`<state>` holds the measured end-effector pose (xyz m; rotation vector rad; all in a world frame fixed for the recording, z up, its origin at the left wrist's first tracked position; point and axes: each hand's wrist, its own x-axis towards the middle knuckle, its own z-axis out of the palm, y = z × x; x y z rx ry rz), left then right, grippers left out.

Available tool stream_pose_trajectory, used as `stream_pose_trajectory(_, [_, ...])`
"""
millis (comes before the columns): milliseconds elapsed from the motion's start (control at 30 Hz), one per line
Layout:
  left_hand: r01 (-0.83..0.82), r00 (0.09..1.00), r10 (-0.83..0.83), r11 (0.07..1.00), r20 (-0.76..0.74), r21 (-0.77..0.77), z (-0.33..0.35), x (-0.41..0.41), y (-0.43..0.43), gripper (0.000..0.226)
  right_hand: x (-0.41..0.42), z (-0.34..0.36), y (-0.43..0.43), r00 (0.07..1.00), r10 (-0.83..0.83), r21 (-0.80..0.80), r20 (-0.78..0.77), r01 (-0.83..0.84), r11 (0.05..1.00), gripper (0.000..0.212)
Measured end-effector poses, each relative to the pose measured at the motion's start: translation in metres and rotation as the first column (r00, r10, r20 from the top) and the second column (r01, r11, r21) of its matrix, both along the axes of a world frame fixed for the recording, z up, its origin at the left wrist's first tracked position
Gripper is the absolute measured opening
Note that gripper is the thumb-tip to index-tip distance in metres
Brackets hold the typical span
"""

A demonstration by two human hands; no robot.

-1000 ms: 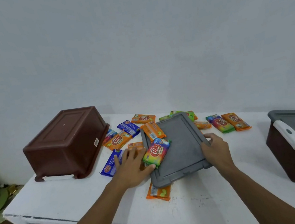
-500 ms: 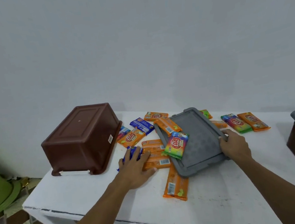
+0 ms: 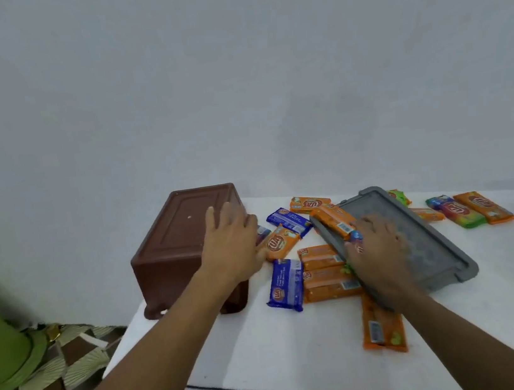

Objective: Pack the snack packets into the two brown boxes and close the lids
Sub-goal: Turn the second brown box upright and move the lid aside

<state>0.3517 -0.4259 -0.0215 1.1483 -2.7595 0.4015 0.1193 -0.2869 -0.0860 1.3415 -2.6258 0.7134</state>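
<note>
The box (image 3: pixel 176 239) sits upside down at the desk's (image 3: pixel 286 339) left end. The left grip (image 3: pixel 230 248) lies wide against its right side. The right grip (image 3: pixel 376 244), blurred, covers a packet on the grey lid (image 3: pixel 420 238); holding or not, I cannot tell. Packets (image 3: pixel 327 279) lie scattered between.

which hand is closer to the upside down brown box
Left. The left hand is at the brown box, fingers over its upturned base. The right hand lies on the grey lid, across scattered snack packets from it.
</note>
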Motion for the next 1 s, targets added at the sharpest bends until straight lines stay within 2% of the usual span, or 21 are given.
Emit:
stream_pose_trajectory(100, [-0.128,0.992,0.129,0.990,-0.010,0.062,-0.005,0.024,-0.006,0.074,0.034,0.003,-0.024,0.995,0.080,-0.048,0.051,-0.078,0.996,0.049])
stream_pose_trajectory(267, [0.020,0.969,-0.008,0.999,-0.246,0.047,-0.018,0.072,-0.005,0.071,0.084,0.005,-0.056,0.959,0.172,-0.059,0.225,-0.162,0.985,0.049])
stream_pose_trajectory(367, [0.180,0.934,-0.164,0.984,-0.318,0.020,-0.028,0.106,-0.010,0.070,0.110,0.015,-0.077,0.896,0.221,-0.108,0.385,-0.194,0.975,0.050])
stream_pose_trajectory(433, [0.239,0.908,-0.228,0.971,-0.353,-0.011,-0.032,0.126,-0.011,0.067,0.122,0.022,-0.092,0.832,0.202,-0.101,0.516,-0.175,0.979,0.058])
stream_pose_trajectory(500, [0.216,0.878,-0.230,0.973,-0.419,-0.083,-0.035,0.140,-0.012,0.070,0.127,0.024,-0.107,0.764,0.152,-0.048,0.627,-0.157,0.986,0.071])
stream_pose_trajectory(533, [0.135,0.860,-0.156,0.988,-0.486,-0.079,-0.038,0.147,-0.010,0.078,0.128,0.025,-0.114,0.751,0.123,-0.009,0.649,-0.154,0.988,0.075])
stream_pose_trajectory(567, [0.010,0.821,-0.012,1.000,-0.571,-0.007,-0.041,0.152,-0.008,0.089,0.128,0.023,-0.120,0.750,0.102,0.021,0.653,-0.153,0.988,0.078])
stream_pose_trajectory(633, [-0.177,0.631,0.348,0.935,-0.694,0.308,-0.051,0.160,-0.003,0.113,0.128,0.022,-0.130,0.734,0.103,0.047,0.672,-0.180,0.982,0.080])
stream_pose_trajectory(667, [-0.172,0.539,0.469,0.875,-0.700,0.453,-0.059,0.162,-0.002,0.118,0.129,0.022,-0.132,0.720,0.128,0.051,0.682,-0.222,0.974,0.080])
stream_pose_trajectory(700, [-0.120,0.484,0.517,0.838,-0.706,0.532,-0.068,0.166,-0.002,0.118,0.132,0.022,-0.134,0.709,0.163,0.052,0.686,-0.271,0.961,0.079])
stream_pose_trajectory(767, [-0.009,0.426,0.517,0.823,-0.743,0.567,-0.078,0.172,-0.006,0.111,0.137,0.024,-0.135,0.665,0.241,-0.016,0.706,-0.325,0.946,0.073])
stream_pose_trajectory(833, [0.028,0.333,0.520,0.828,-0.787,0.560,-0.072,0.176,-0.013,0.105,0.140,0.031,-0.132,0.615,0.350,-0.191,0.707,-0.311,0.931,0.064])
stream_pose_trajectory(900, [0.041,0.261,0.483,0.859,-0.836,0.509,-0.055,0.180,-0.024,0.095,0.141,0.048,-0.126,0.605,0.460,-0.359,0.650,-0.288,0.888,0.052])
stream_pose_trajectory(933, [0.086,0.223,0.453,0.873,-0.863,0.480,-0.042,0.182,-0.030,0.089,0.141,0.061,-0.121,0.594,0.502,-0.431,0.628,-0.271,0.861,0.049])
stream_pose_trajectory(1000, [0.276,0.126,0.387,0.871,-0.913,0.407,-0.014,0.187,-0.040,0.082,0.136,0.088,-0.110,0.565,0.570,-0.550,0.597,-0.228,0.803,0.047])
